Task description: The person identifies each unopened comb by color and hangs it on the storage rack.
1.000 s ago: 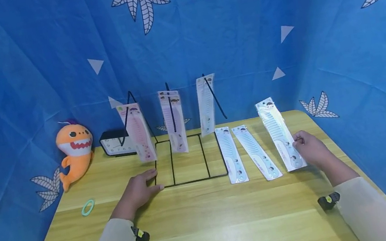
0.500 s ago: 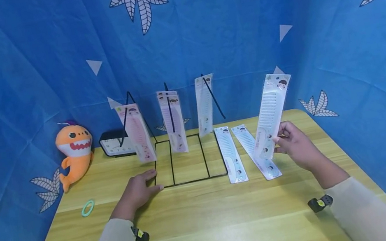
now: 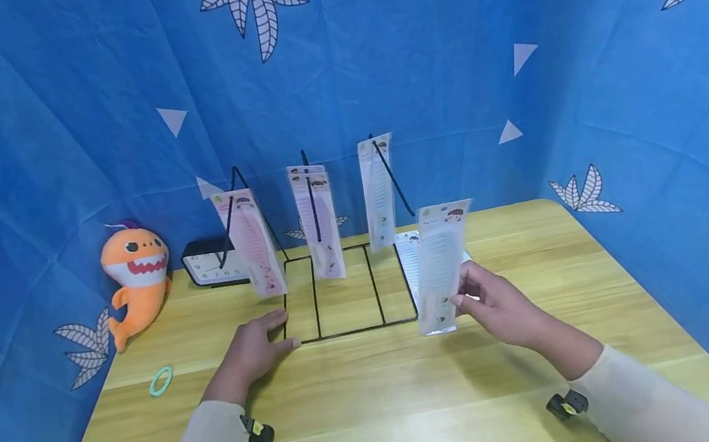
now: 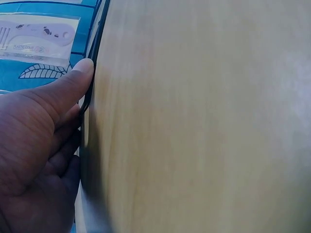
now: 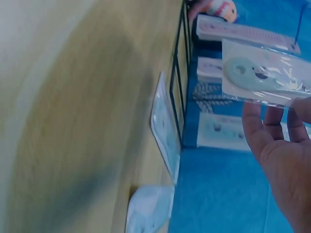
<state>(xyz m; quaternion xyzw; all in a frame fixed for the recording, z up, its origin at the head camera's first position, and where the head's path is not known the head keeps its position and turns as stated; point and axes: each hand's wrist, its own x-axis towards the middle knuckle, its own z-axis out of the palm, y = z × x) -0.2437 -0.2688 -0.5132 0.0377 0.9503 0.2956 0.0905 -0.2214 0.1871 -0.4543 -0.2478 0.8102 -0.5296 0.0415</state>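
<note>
My right hand (image 3: 492,301) pinches the lower part of a packaged blue comb (image 3: 440,263) and holds it upright just right of the black wire display rack (image 3: 350,328); the same comb (image 5: 265,80) shows in the right wrist view above my fingers (image 5: 272,136). Three packaged combs hang on the rack's hooks: a pink one (image 3: 252,244), a second (image 3: 317,220) and a white one (image 3: 378,191). My left hand (image 3: 257,348) rests flat on the table with fingertips against the rack's front left corner; my thumb (image 4: 73,82) touches the wire. Another comb pack (image 3: 409,255) lies partly hidden behind the held one.
An orange shark plush (image 3: 134,277) and a black clock (image 3: 213,263) stand at the back left of the wooden table (image 3: 381,400). A green hair ring (image 3: 161,380) lies near the left edge. Blue patterned cloth walls surround the table.
My right hand lifted the comb pack off the table at the right, raised it upright, then carried it left and lower, close to the rack. The left hand has stayed put.
</note>
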